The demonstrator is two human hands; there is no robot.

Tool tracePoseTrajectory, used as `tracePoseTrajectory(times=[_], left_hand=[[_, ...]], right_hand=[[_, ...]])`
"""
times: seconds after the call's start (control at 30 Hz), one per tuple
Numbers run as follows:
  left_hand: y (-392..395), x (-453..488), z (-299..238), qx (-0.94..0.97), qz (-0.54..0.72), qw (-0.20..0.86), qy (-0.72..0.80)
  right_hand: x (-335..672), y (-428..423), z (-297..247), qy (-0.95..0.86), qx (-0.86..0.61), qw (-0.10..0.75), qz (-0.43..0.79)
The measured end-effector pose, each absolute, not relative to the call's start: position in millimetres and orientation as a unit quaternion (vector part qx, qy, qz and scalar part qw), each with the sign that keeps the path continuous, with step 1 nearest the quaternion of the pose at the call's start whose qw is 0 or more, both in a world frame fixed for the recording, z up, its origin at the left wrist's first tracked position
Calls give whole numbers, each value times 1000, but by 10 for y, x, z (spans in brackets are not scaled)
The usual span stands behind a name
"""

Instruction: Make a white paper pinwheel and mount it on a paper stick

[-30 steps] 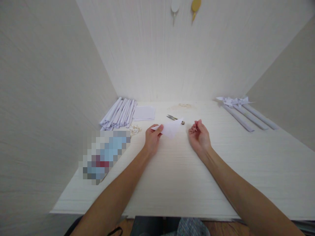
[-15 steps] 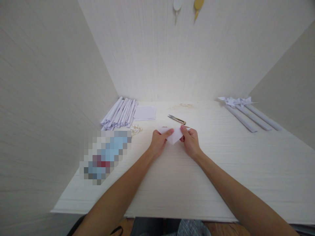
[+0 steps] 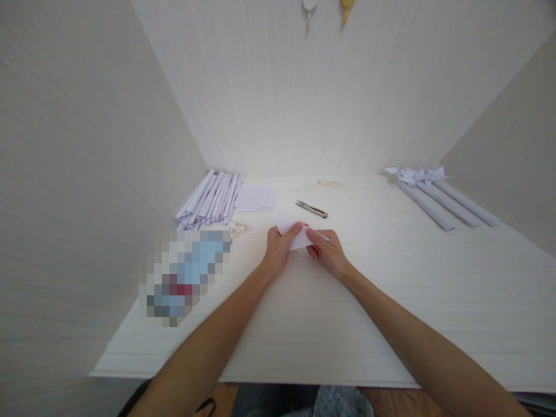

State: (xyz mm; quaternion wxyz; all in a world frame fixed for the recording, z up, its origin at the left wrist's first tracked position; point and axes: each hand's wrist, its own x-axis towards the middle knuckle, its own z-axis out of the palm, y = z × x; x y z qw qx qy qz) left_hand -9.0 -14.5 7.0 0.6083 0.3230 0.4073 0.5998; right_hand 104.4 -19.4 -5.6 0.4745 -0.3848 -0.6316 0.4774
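Just this side of the thread snips point(image 3: 311, 209), the folded white paper point(image 3: 299, 240) is pinched by left hand point(image 3: 277, 249) and right hand point(image 3: 332, 253) alike, long axis pretty much matching the snips' slant.

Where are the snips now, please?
In the head view, the snips lie on the table, just beyond the held paper and right of the paper stack.

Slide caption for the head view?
Left hand and right hand hold paper over the table, snips beyond, rolls to the left.
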Motion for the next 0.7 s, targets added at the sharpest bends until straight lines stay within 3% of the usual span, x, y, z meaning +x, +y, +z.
tracePoseTrajectory(times=[0.5,0.7], left_hand=[[-36,-199,-2,309,674,535,405],[102,-411,9,195,762,444,429]], right_hand=[[1026,-261,32,-601,-418,467,497],[1079,-198,-77,-529,-402,549,507]])
